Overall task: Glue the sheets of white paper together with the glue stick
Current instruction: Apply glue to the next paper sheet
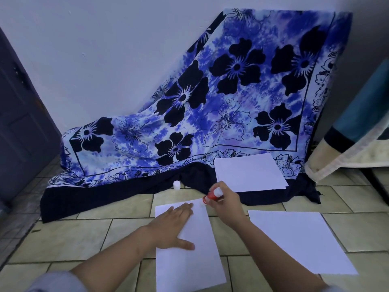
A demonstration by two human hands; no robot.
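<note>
Gluing step: your right hand (226, 198) is gripping glue stick (212, 195) at near sheet (189, 256) top corner; left hand (175, 226), flat, is pinning it. Next: you are needing steady strokes along edge.

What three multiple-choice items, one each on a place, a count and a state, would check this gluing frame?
1. Where does the white cap stand?
A. On the floor at the cloth's dark edge
B. On the right sheet
C. In the left hand

2. How many places show white paper?
A. One
B. Three
C. Five

3. What is the left hand doing?
A. Holding the glue stick
B. Lying flat on the near sheet
C. Lifting the cloth

Answers:
1 A: the cap stands upright on the tiles by the dark border of the flowered cloth.
2 B: the near sheet lies under the hand, the right sheet on the tiles, the far paper on the cloth's edge.
3 B: its palm presses on the sheet, while the right hand grips the red glue stick, tip at the sheet's far corner.
</note>
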